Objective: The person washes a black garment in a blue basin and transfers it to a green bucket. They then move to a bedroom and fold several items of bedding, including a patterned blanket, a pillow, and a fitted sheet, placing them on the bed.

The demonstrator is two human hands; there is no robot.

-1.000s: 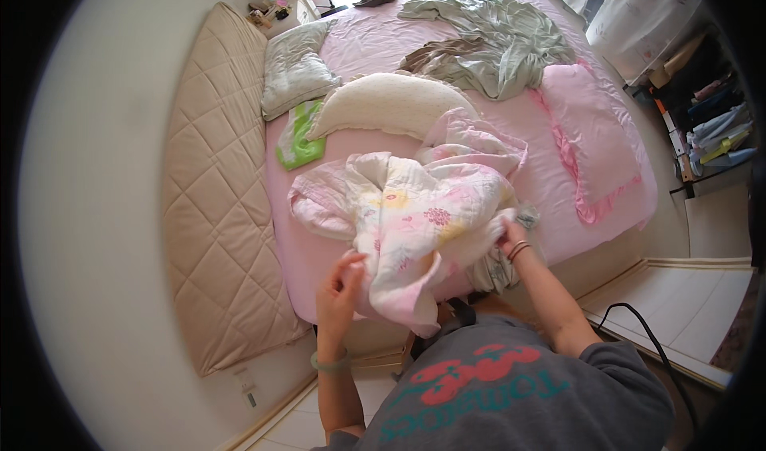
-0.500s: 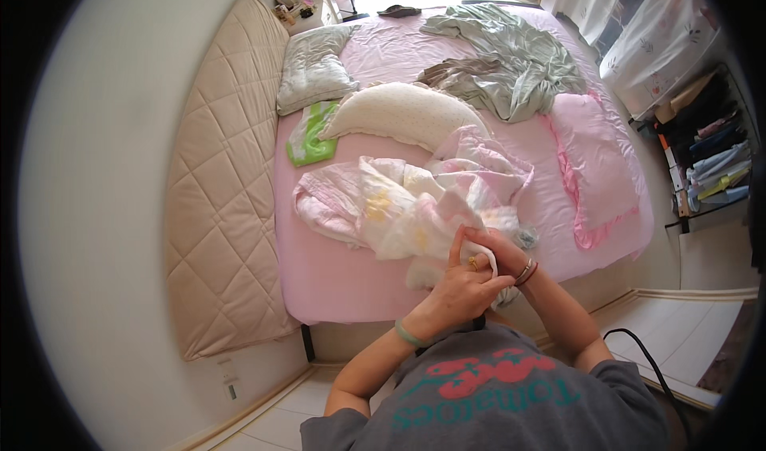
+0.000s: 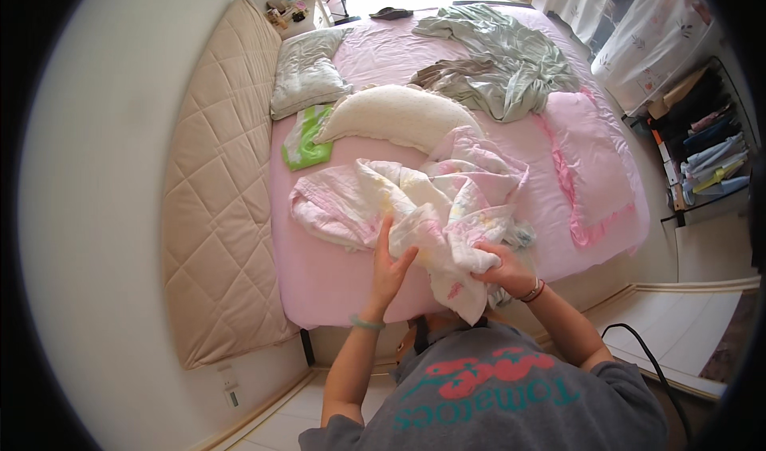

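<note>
A white and pink patterned quilt (image 3: 415, 199) lies bunched on the near part of the bed, and one corner hangs over the near edge toward my shirt. My right hand (image 3: 508, 272) is closed on a fold of the quilt near that corner. At the quilt's near left side, my left hand (image 3: 390, 270) is open, thumb and fingers apart, with nothing gripped. Its fingertips are against or just over the fabric; I cannot tell which. Some greyish cloth (image 3: 501, 297) shows partly behind my right wrist.
The pink-sheeted bed (image 3: 319, 283) also holds a cream crescent pillow (image 3: 395, 116), a green and white item (image 3: 307, 138), a pale pillow (image 3: 311, 72), a rumpled grey-green cover (image 3: 519, 60) and a pink ruffled pillow (image 3: 594, 160). The beige padded headboard (image 3: 219, 195) stands left; a clothes rack (image 3: 710, 152) is right.
My left hand has let go of the quilt, moved left away from my right hand and opened. The quilt's near corner has dropped down. My right hand still holds it.
</note>
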